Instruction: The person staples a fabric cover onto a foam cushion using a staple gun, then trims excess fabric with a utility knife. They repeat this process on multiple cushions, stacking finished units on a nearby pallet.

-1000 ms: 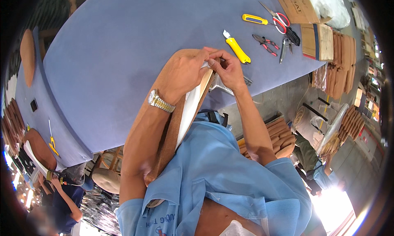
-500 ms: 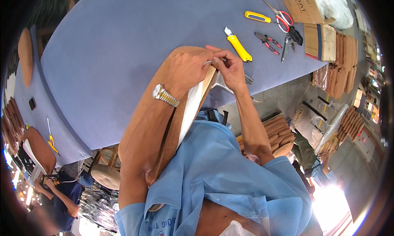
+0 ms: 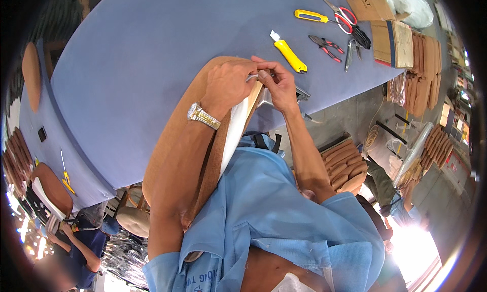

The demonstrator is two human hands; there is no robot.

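Note:
A long brown fabric-covered padded panel (image 3: 175,117) leans on edge between my body and the table. Along its open side show a white inner layer (image 3: 235,127) and a pale wooden edge (image 3: 253,95). At its far end my left hand (image 3: 228,84), a watch on its wrist, is closed over the brown fabric. My right hand (image 3: 282,86) meets it there, thumb and fingers pinching a thin white strip (image 3: 251,77) that runs between both hands. The fingertips partly hide the strip. Behind the right wrist, a grey metal tool (image 3: 303,94) is mostly covered.
On the blue padded table (image 3: 127,63) lie a yellow utility knife (image 3: 290,56), a yellow-handled screwdriver (image 3: 310,15), scissors (image 3: 345,20), pliers (image 3: 327,47) and grey clippers (image 3: 350,56). Stacks of brown panels (image 3: 423,71) stand right. Another person (image 3: 83,246) works at lower left.
The table tools sit slightly farther left and up in view. Both hands stay together at the panel's end, with small finger shifts; more of the grey tool shows behind the right wrist.

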